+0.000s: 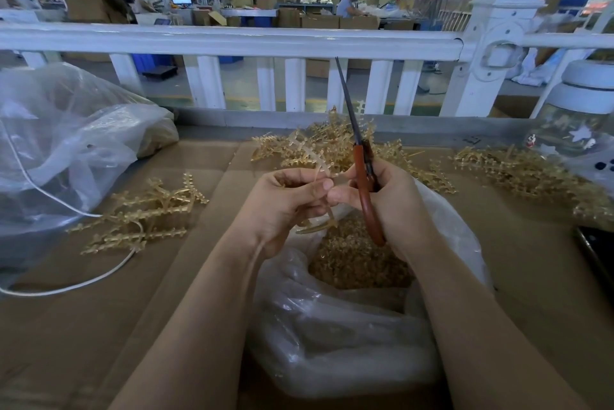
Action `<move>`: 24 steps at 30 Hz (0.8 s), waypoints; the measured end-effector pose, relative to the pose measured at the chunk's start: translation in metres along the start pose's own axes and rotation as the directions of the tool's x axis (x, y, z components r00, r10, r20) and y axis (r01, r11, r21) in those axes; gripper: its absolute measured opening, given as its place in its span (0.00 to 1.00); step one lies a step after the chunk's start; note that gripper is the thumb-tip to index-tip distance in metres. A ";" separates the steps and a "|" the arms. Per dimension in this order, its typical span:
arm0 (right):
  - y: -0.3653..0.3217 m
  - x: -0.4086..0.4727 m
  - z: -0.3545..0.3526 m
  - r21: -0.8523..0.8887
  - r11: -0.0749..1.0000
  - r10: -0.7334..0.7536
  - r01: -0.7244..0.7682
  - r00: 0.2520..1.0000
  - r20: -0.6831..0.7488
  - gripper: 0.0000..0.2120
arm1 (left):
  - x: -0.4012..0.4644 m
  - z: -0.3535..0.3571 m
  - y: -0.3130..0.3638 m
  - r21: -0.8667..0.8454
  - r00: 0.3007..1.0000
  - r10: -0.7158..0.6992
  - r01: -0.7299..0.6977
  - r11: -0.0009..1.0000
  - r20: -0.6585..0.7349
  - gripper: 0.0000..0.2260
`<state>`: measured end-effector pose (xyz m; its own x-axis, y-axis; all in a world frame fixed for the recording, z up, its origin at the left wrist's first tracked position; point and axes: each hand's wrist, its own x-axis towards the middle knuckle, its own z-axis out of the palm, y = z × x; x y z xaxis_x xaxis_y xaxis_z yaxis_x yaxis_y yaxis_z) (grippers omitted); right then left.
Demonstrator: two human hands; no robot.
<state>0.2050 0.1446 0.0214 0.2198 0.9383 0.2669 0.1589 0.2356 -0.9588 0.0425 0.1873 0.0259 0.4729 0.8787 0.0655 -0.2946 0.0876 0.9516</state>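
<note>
My left hand (285, 207) pinches a tan translucent plastic sprue (315, 160) whose branches stick up and away from me. My right hand (388, 207) grips a pair of scissors (362, 160) with red-brown handles; the closed blades point up towards the railing. The fingertips of both hands meet at the sprue. Below the hands, a clear plastic bag (332, 326) lies open, filled with small tan cut pieces (352, 260).
The worktop is brown cardboard (99, 326). Sprue piles lie at the left (143, 217), back centre (325, 137) and right (518, 170). A large clear bag (66, 144) with a white cord (66, 290) sits left. A white railing (232, 41) borders the back; a jar (578, 130) stands right.
</note>
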 end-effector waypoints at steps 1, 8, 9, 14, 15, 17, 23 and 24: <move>0.000 0.000 0.000 0.013 1.000 0.002 -0.002 1.000 -0.001 0.20 | 0.000 0.000 0.000 -0.013 1.000 0.014 -0.014 1.000 -0.016 0.02; 0.003 -0.001 0.001 -0.294 0.955 -0.050 0.041 0.998 -0.025 0.27 | 0.003 -0.007 0.007 -0.172 0.968 0.141 -0.178 0.969 -0.209 0.05; 0.004 -0.002 0.001 -0.340 0.939 -0.059 0.049 0.998 -0.018 0.27 | 0.002 -0.008 0.008 -0.180 0.963 0.159 -0.199 0.963 -0.216 0.04; 0.002 -0.006 -0.003 -0.574 0.812 -0.107 0.105 0.994 0.030 0.26 | 0.001 -0.009 0.009 -0.179 0.932 0.237 -0.292 0.939 -0.274 0.05; 0.000 -0.007 -0.004 -0.613 0.783 -0.109 0.110 0.993 0.039 0.26 | 0.001 -0.009 0.009 -0.182 0.924 0.241 -0.302 0.936 -0.298 0.05; -0.005 -0.011 -0.006 -0.696 0.704 -0.134 0.143 0.989 0.068 0.26 | 0.002 -0.008 0.010 -0.189 0.913 0.241 -0.314 0.931 -0.329 0.06; -0.004 -0.012 -0.001 -0.717 0.679 -0.122 0.157 0.987 0.100 0.28 | 0.001 -0.004 0.008 -0.149 0.912 0.279 -0.335 0.930 -0.302 0.04; -0.003 -0.012 -0.001 -0.727 0.665 -0.142 0.170 0.985 0.101 0.28 | 0.001 -0.003 0.008 -0.141 0.911 0.285 -0.337 0.931 -0.297 0.03</move>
<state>0.2024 0.1325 0.0215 0.0966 0.9162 0.3888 0.8427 0.1326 -0.5219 0.0382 0.1905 0.0326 0.1005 0.9650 0.2421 -0.5508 -0.1487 0.8213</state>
